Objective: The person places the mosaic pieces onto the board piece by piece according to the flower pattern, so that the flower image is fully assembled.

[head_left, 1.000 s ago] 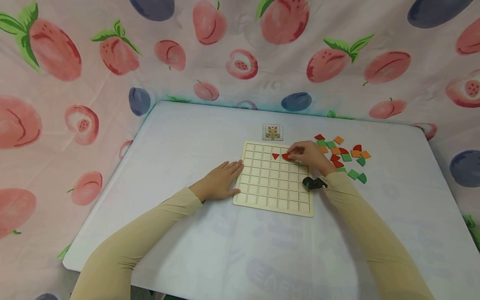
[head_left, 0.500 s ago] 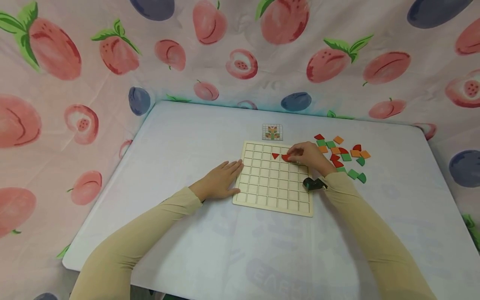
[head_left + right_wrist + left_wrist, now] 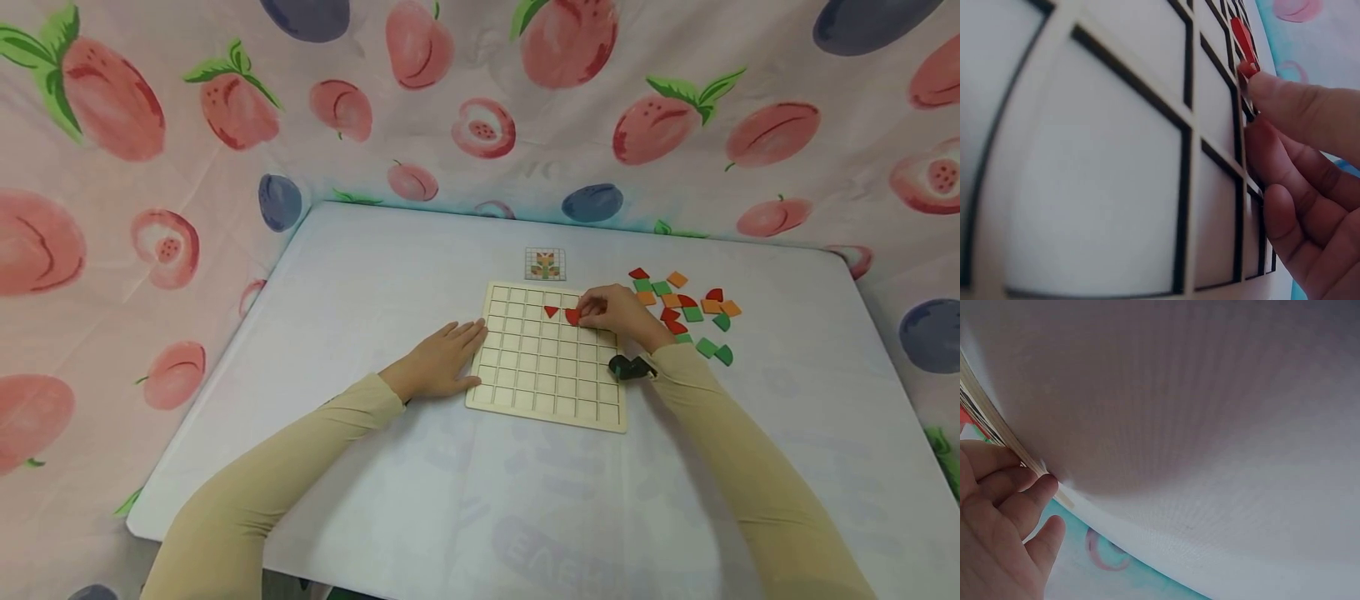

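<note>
A pale wooden grid board [image 3: 536,367] lies on the white table. My left hand [image 3: 437,362] rests at its left edge with fingers extended; the left wrist view shows the fingertips [image 3: 1049,481] touching the board's side. Over the upper right cells, my right hand [image 3: 615,308] pinches a small red piece with a curved edge [image 3: 572,317] between thumb and fingers. The fingers partly cover that piece, and in the right wrist view only a bit of the red piece [image 3: 1248,67] shows by the thumb. A red triangle [image 3: 551,312] lies in a cell to its left.
Right of the board are scattered red, green and orange pieces [image 3: 693,314], some under the right forearm's reach. Behind the board lies a small pattern card [image 3: 545,264] with a flower on a grid. A fruit-printed cloth [image 3: 480,83] hangs behind the table.
The red piece in my right hand has turned a little, and the fingers have shifted slightly to the right along it. My left hand has stayed at the board's edge.
</note>
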Demonstrator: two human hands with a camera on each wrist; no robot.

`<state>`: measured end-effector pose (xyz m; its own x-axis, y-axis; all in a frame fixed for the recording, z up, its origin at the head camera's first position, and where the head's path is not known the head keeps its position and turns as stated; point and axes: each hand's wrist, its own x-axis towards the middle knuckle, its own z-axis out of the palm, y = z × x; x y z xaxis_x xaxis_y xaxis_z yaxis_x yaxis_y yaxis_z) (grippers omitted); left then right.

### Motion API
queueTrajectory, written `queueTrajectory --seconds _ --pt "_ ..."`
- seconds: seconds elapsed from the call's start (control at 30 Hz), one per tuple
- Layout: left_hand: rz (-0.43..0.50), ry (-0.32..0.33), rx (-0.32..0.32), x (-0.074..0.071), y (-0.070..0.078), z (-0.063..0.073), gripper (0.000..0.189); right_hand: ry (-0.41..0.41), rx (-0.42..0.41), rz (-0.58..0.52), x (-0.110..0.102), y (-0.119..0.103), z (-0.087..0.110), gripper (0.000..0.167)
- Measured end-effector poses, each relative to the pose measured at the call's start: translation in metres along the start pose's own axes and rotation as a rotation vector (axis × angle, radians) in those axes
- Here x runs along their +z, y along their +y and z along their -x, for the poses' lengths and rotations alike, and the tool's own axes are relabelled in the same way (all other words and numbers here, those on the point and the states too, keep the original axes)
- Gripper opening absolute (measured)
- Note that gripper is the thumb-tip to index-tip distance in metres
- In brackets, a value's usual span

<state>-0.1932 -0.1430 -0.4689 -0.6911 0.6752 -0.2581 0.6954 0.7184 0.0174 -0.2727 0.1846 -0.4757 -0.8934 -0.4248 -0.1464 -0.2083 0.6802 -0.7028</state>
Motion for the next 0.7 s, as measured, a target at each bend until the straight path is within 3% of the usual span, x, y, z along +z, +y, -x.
queueTrajectory --seconds 0.17,0.7 --pt "0.004 -0.006 -0.004 0.0015 -0.0004 -0.0007 0.080 0.029 -0.015 0.009 0.0030 0.0009 -0.0013 0.013" --pt "-0.002 0.000 0.003 -0.0017 0.0002 0.0010 0.079 0.042 -0.035 0.031 0.0093 0.0040 -0.0050 0.031"
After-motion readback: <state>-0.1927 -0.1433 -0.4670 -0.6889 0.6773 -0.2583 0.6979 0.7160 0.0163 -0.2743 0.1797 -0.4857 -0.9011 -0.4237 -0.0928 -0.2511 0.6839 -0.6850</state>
